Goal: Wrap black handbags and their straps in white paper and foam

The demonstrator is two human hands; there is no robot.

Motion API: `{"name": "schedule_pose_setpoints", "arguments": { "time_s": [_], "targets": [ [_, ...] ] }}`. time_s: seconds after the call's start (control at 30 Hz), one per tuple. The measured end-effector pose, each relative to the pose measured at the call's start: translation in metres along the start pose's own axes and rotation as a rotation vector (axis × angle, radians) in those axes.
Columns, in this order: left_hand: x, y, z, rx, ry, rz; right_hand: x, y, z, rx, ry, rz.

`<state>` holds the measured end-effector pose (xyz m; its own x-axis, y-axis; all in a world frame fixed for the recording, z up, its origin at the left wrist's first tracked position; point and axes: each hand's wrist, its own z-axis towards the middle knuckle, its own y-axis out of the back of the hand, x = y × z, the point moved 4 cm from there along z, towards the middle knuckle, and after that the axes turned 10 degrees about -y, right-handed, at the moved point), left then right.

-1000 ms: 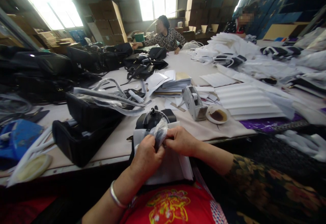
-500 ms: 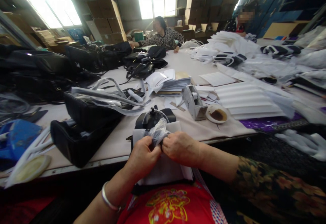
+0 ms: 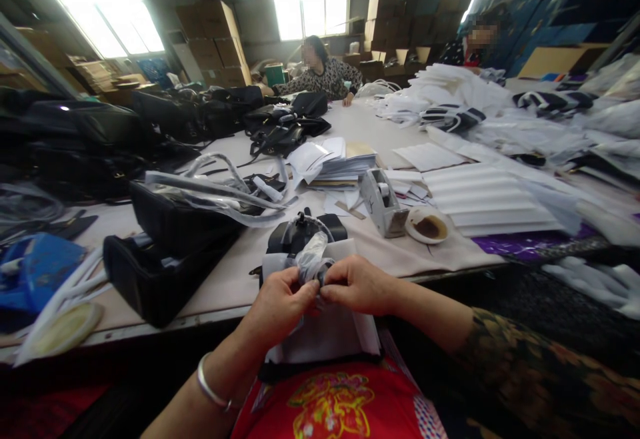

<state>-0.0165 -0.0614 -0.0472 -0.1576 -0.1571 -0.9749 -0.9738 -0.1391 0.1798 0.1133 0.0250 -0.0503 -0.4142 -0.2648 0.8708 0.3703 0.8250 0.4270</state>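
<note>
A black bag (image 3: pixel 333 226) leans on the table edge in front of me, with white paper (image 3: pixel 345 336) over its near side. Clear plastic wrap (image 3: pixel 313 252) is bunched on top of that paper, around something whose shape I cannot make out. My left hand (image 3: pixel 285 302) pinches the wrap from the left, thumb against the fingers. From the right, my right hand (image 3: pixel 355 284) grips the wrap's near end, its fingertips close to the left thumb. The bag's short handle stands up behind the wrap.
Black bags (image 3: pixel 150 279) lie left of my work, with plastic-wrapped straps on top. A tape dispenser (image 3: pixel 383 202) and a round dish (image 3: pixel 426 224) of brown stuff stand to the right. Papers (image 3: pixel 340 162) are stacked beyond. Another person (image 3: pixel 325 72) sits across the table.
My right hand's fingers have shifted slightly and the wrap between my hands looks more tightly gathered. The bag stays in place, and the whole view has moved a little.
</note>
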Motion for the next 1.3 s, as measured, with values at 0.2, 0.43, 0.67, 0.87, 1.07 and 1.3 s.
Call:
{"name": "schedule_pose_setpoints", "arguments": {
  "time_s": [0.2,0.43,0.67,0.87,1.07,1.3],
  "targets": [
    [0.004,-0.002,0.000,0.001,-0.030,0.059,-0.005,-0.009,-0.003,-0.015,-0.499,0.635],
    [0.011,-0.002,-0.001,-0.053,-0.168,0.262,-0.008,-0.013,0.000,-0.158,-0.392,0.501],
    [0.004,-0.002,-0.002,-0.043,-0.099,0.187,0.012,-0.015,-0.014,-0.318,0.401,-0.762],
    [0.002,-0.001,-0.004,-0.012,-0.029,0.109,0.011,-0.020,-0.020,-0.236,0.615,-1.093],
    [0.000,-0.001,-0.001,-0.006,-0.087,0.095,0.011,-0.009,-0.017,-0.195,0.497,-0.722],
    [0.006,-0.004,-0.003,0.014,-0.147,0.049,-0.006,-0.010,-0.007,-0.029,-0.370,0.826]
  ]
}}
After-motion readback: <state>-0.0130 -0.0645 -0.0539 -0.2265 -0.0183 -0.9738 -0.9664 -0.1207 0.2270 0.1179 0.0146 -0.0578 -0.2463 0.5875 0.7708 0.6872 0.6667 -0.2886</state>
